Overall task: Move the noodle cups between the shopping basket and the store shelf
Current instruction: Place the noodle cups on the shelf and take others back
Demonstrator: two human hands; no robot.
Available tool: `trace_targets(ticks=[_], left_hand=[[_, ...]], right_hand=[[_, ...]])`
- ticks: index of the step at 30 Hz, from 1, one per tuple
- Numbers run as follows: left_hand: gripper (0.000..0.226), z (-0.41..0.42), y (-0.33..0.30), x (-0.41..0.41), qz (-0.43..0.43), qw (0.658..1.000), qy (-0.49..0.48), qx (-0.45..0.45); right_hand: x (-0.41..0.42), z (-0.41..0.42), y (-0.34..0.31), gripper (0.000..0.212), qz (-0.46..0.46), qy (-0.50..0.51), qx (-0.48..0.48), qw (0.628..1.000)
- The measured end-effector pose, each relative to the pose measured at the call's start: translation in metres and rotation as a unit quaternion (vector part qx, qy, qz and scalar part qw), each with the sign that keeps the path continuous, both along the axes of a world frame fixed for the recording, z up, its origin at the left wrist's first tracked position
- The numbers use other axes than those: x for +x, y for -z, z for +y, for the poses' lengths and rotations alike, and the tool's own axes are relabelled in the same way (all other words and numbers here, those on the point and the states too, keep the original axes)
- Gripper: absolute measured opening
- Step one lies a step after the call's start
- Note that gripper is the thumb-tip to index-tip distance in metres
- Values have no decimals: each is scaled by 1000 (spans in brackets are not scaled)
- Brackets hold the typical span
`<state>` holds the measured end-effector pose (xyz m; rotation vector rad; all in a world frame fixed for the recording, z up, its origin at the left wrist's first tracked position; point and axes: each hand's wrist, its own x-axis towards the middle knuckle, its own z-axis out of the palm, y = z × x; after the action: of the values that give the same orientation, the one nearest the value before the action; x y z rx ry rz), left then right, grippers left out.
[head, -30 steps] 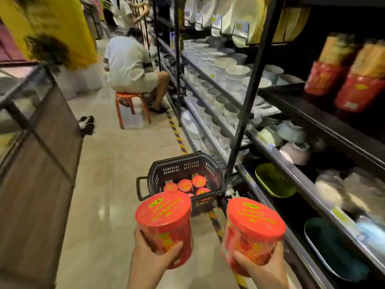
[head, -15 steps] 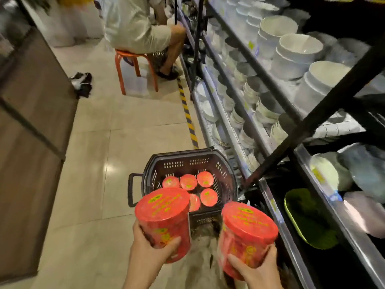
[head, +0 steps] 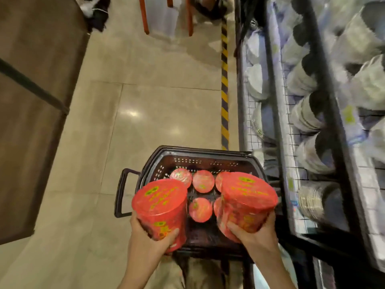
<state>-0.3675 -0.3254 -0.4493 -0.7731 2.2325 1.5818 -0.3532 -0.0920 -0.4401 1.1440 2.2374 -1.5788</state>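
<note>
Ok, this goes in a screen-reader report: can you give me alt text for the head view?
Two hands, left and right, each hold a red noodle cup above a dark shopping basket on the floor with more cups inside, beside a shelf of bowls.

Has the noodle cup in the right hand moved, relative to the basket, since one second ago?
Yes. The right-hand noodle cup now sits over the shopping basket, covering cups inside; earlier it was nearer the person, clear of the basket's near-right corner.

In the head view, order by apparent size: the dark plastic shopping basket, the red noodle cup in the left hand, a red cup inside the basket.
1. Dark plastic shopping basket.
2. Red noodle cup in the left hand, enlarged by nearness.
3. Red cup inside the basket; probably the same real size.
</note>
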Motion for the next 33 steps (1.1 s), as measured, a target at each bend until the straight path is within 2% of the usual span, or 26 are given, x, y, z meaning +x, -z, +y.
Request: trace_targets(ticks=[4,8,11,14,17,19,22,27,30,33], left_hand=[[120,14,80,-51,14,1000,15,-3],[106,22,171,-91,52,998,40,-4],[111,20,247,-105,36,997,60,-25],[128,18,308,-104,-4,994,92,-66],[128,17,353,-97,-34,985,112,-125],[125,17,370,-93,-19,988,91,-127],[121,21,382,-92,13,993,45,-104],[104,29,405,-89,18,996,43,-76],[89,28,406,-78,9,997,54,-44],[98,26,390,-67,1,999,54,9]], right_hand=[[-41,-2,87,137,-29,-21,21,999],[-61,-3,188,128,-45,-34,17,998],[-67,-8,253,123,-47,-49,49,997],[-69,-13,310,132,-53,-59,60,995],[-67,-19,348,120,-41,-41,76,995],[-67,-22,366,114,-36,-31,82,996],[-69,-26,388,122,-32,-5,67,997],[-68,-25,406,109,-27,-1,50,998],[-64,-22,405,89,-56,-24,19,998],[-61,-16,389,56,-92,-31,-76,992]])
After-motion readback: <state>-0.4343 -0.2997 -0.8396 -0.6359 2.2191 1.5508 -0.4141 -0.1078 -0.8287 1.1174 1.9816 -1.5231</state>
